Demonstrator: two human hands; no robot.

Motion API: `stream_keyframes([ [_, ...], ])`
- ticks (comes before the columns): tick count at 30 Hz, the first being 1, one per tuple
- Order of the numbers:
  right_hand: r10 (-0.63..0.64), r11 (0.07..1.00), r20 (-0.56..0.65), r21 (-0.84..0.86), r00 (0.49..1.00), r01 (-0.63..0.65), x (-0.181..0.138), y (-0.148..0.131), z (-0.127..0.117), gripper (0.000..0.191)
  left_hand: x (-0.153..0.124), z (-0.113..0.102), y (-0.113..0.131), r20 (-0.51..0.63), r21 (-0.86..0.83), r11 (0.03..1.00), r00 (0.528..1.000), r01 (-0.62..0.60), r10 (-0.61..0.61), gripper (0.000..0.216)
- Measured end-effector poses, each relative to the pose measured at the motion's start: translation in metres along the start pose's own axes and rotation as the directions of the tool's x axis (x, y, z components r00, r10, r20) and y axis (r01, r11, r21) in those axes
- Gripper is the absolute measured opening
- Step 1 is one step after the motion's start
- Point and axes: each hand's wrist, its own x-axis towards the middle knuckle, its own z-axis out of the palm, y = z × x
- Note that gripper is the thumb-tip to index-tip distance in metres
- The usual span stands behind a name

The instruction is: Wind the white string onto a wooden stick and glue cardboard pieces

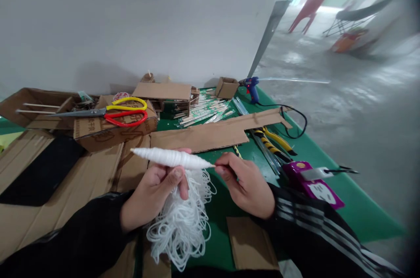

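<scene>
My left hand (154,192) is closed around a white spindle of wound string (170,158), held level above the table. A loose tangle of white string (183,221) hangs below that hand. My right hand (246,184) pinches the spindle's pointed right tip, fingers pressed together. Both arms wear black sleeves, the right one with white stripes.
Red and yellow scissors (124,111) lie on a cardboard box (111,131). A long cardboard strip (213,133) crosses the green table (344,199). A blue glue gun (252,87) stands at the back, yellow-handled pliers (275,142) and a purple box (311,184) at the right. Wooden sticks (203,111) lie behind.
</scene>
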Motion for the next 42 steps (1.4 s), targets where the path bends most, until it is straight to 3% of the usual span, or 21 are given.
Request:
stream_keyframes([
  [2,0.009,1.0,0.017,-0.023,1.0,-0.008,0.0003,0.0008,-0.0006,0.017,-0.0002,-0.0002,-0.0004,-0.015,-0.039,0.999,1.0,-0.001,0.0,0.029],
  [6,0.05,0.999,0.027,0.005,0.998,-0.051,0.0007,-0.0005,-0.0007,0.009,0.0004,-0.0003,-0.0002,-0.023,-0.044,0.999,1.0,0.02,-0.021,0.048],
  [9,0.015,1.0,0.021,0.004,1.0,-0.015,0.0012,-0.0001,-0.001,0.006,0.0011,-0.0003,0.0,-0.025,-0.037,0.999,0.999,0.026,-0.027,0.051],
  [13,0.0,1.0,-0.001,-0.023,1.0,0.0,0.0018,0.0018,-0.0015,0.017,0.0012,-0.0002,-0.0004,-0.031,-0.069,0.997,0.999,0.024,-0.026,0.051],
  [16,0.032,0.999,0.0,0.024,0.999,-0.032,0.0012,0.0016,-0.0008,0.007,0.001,-0.0001,-0.0006,-0.043,-0.071,0.997,0.999,0.021,-0.024,0.054],
  [20,0.004,1.0,-0.023,0.03,1.0,-0.003,0.0007,0.0016,-0.0004,0.004,0.0008,0.0007,-0.0015,-0.05,-0.072,0.997,0.999,0.009,-0.013,0.051],
  [24,0.016,1.0,-0.02,-0.006,1.0,-0.016,0.0013,0.0008,-0.0014,0.017,0.0009,0.0006,-0.0026,-0.039,-0.091,0.996,0.999,-0.002,-0.002,0.049],
  [31,0.051,0.997,-0.002,0.058,0.999,-0.051,-0.0005,0.0003,0.0001,0.004,0.0014,-0.0009,-0.0037,-0.046,-0.065,0.998,0.999,-0.014,0.011,0.047],
  [35,0.023,1.0,0.005,-0.008,1.0,-0.023,0.0007,0.0014,0.0001,0.017,-0.0003,-0.0002,-0.0028,-0.026,-0.075,0.997,1.0,-0.011,0.009,0.049],
  [42,0.045,0.997,-0.012,0.067,0.999,-0.044,0.0001,0.0001,0.0007,0.003,0.0,-0.0007,-0.0028,-0.042,-0.073,0.997,0.999,-0.014,0.01,0.047],
])
